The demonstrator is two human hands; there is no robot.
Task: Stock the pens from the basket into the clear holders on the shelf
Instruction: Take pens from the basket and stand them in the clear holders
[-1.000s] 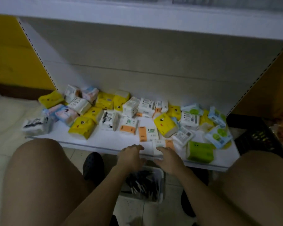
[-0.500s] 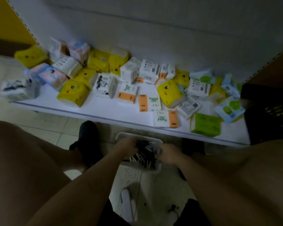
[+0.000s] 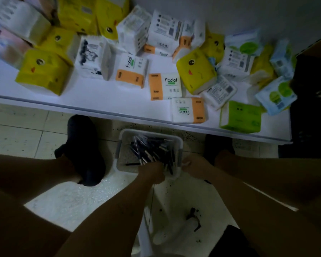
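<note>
Step in hand, as judged: lifting a batch of pens (image 3: 152, 148) out of the basket (image 3: 120, 145). Basket is a pale plastic tub with perforated walls, standing on the tiled floor (image 3: 26, 130). Pens lie inside it in a loose, crossed heap toward its right half. Barrels are dark, ends pale, and bare bottom shows at its left. Left hand (image 3: 152, 173) is over the basket's near edge, fingers turned down into the heap. Light is poor, and I cannot tell whether they pinch any pens or lie spread among them. Right hand (image 3: 193, 165) sits just beside the basket's right rim, fingers curled; contact with the rim cannot be confirmed. Shelf (image 3: 100, 102) runs just beyond the basket's far side, carrying scattered tissue packs (image 3: 165, 86). No clear holder is in view.

Recommendation: steady the basket at its right rim and comb the pens parallel before closing on them. Take a modest bundle and lift straight up clear of the rim, so crossed pens do not snag or spill
</note>
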